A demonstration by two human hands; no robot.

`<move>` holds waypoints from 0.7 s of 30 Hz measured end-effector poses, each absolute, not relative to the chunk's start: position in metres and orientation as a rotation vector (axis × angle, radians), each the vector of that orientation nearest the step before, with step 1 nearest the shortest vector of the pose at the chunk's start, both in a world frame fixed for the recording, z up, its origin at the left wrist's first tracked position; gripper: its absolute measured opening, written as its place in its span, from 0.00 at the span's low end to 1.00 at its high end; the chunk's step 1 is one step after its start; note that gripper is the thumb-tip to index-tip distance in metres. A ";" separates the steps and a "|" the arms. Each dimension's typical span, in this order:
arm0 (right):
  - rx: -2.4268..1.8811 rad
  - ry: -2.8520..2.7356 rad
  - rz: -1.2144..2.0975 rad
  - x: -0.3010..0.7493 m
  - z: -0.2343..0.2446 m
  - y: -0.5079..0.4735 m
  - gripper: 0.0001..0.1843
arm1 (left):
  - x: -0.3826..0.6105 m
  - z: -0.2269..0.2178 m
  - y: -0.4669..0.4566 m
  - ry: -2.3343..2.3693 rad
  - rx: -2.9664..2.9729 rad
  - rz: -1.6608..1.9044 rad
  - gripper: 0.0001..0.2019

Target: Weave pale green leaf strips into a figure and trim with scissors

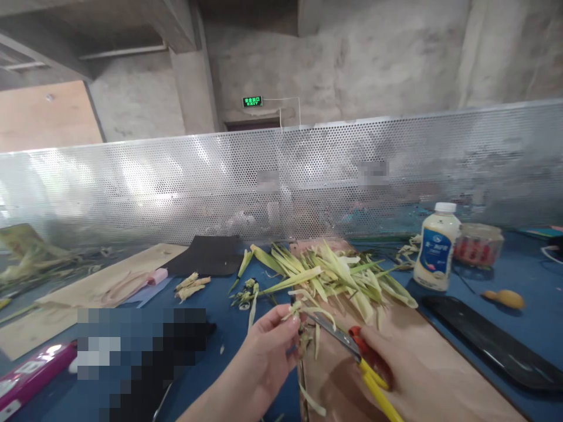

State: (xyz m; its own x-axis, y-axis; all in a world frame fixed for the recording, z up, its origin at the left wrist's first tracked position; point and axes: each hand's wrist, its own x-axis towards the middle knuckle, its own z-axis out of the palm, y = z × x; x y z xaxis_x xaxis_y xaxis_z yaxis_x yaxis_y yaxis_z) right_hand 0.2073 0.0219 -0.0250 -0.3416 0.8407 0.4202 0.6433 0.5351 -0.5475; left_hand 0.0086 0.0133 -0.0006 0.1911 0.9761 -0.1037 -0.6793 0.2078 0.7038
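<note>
My left hand is closed in a pinch on a small pale green piece of corn husk, and thin curled strips stick out from it. Scissors with red and yellow handles are gripped in my right hand. Their blades point left, and the tips reach the held husk; whether they touch it I cannot tell. Just beyond both hands, a loose heap of green and cream corn husks lies over a brown board. A small bundle of dark and pale plant bits rests left of the heap.
On the right stand a white bottle with a blue label and a clear jar. A black tray lies before them. At left are a black sheet and a purple package. A perforated metal screen borders the back.
</note>
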 end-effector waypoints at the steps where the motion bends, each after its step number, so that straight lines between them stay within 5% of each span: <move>1: -1.183 -2.128 0.430 0.206 -0.025 0.021 0.03 | 0.009 -0.001 0.013 0.613 0.602 1.255 0.08; 21: -1.106 -2.094 0.521 0.203 -0.011 0.012 0.17 | 0.011 0.001 0.009 0.607 0.714 1.178 0.08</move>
